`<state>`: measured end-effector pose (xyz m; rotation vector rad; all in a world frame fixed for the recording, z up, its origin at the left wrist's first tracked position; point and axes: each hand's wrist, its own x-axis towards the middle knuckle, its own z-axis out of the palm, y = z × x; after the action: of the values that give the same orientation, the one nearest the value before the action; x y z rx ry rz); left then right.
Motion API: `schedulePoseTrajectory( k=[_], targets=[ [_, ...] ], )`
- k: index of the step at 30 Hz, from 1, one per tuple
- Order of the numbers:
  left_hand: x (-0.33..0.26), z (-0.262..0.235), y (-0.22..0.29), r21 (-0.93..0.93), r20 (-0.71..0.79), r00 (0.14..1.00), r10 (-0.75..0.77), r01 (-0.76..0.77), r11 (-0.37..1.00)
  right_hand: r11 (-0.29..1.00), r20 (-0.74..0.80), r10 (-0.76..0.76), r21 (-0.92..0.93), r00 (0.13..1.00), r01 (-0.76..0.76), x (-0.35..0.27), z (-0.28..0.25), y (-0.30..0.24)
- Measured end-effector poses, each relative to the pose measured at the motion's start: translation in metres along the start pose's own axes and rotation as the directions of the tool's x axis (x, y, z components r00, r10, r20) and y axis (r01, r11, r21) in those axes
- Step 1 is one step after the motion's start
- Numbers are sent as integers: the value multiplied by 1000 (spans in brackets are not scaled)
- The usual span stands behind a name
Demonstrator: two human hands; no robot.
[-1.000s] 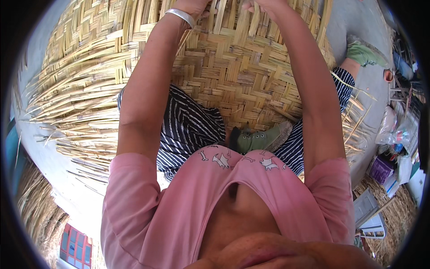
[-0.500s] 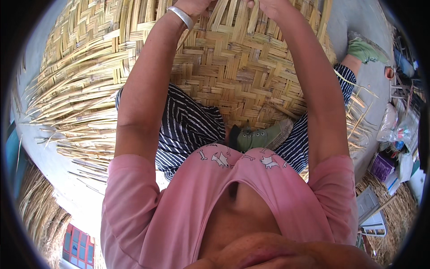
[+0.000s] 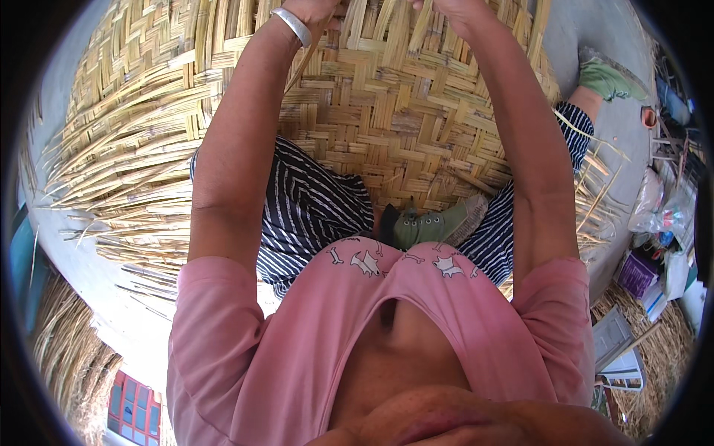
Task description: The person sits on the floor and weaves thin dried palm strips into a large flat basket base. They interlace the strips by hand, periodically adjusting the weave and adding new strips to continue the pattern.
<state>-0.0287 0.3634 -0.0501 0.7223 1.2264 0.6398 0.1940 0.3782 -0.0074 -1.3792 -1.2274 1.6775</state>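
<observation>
A large mat (image 3: 394, 111) of flat, straw-coloured strips in a zigzag weave lies under and in front of me. At the top edge of the view, my left hand (image 3: 315, 10) has its fingers curled in at the mat. A loose strip (image 3: 300, 73) trails down from this closed hand, below a silver bangle. My right hand (image 3: 462, 13) is also at the far part of the mat, its fingertips closed on upright strips (image 3: 421, 27). The picture's edge cuts off part of both hands, so the exact grip is hidden.
Long unwoven strip ends (image 3: 126, 175) fan out at the left. My green shoe (image 3: 439, 227) rests on the mat; the other shoe (image 3: 606, 78) is at the far right. A small clay pot (image 3: 648, 117), plastic bags (image 3: 658, 208) and straw heaps (image 3: 71, 349) lie around the grey floor.
My left hand has shifted slightly left, and the right hand slightly right and down, so the gap between them is wider. The strips between them have spread a little.
</observation>
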Motion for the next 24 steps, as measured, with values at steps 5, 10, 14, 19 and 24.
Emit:
schedulePoseTrajectory(
  k=[5, 10, 14, 19, 24],
  targets=[
    [-2, -11, 1, -76, 102, 993, -52, 60, 995, 976, -92, -17, -219, 996, -3, 18, 8, 6],
    [-4, 0, 2, 77, -51, 999, -2, 6, 997, 939, -234, -15, -337, 972, -66, 32, 4, 18],
    [-22, 4, 12, -40, -66, 997, -51, 48, 998, 984, -164, 107, -127, 981, -128, 45, 0, 18],
    [-50, 15, 27, 129, -79, 996, 33, -22, 991, 959, 8, 142, 247, 990, -139, 31, -9, 1],
    [-37, 9, 21, -18, -110, 993, -46, 44, 999, 893, 86, 210, 388, 974, -227, 35, -5, -16]
  ],
)
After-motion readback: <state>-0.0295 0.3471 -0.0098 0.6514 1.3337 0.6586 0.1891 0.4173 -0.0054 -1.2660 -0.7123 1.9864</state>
